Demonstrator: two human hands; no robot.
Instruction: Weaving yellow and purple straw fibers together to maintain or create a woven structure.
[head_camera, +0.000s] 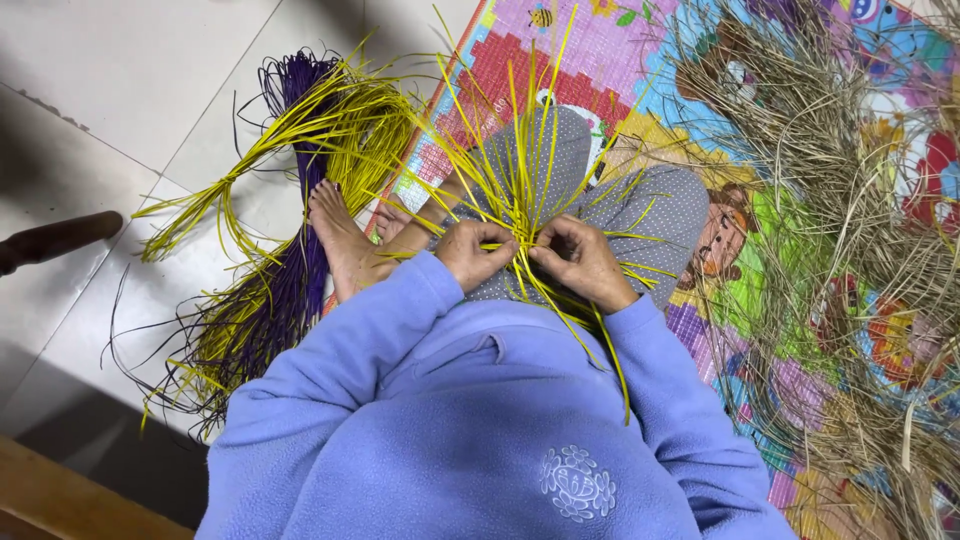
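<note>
Colourful floor mat (640, 60), left hand (476, 252) and right hand (585, 262) both pinching yellow strips (520, 170), one purple bundle (290, 270) beside

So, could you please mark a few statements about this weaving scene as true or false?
1. Both hands grip yellow strips. True: the left hand and right hand pinch the yellow strips over the lap.
2. The purple strips lie on the play mat. False: the purple strips lie on the tiled floor.
3. The person wears shoes. False: a bare foot shows.
4. Dry straw covers the colourful mat. True: dry straw lies across the colourful mat.
</note>
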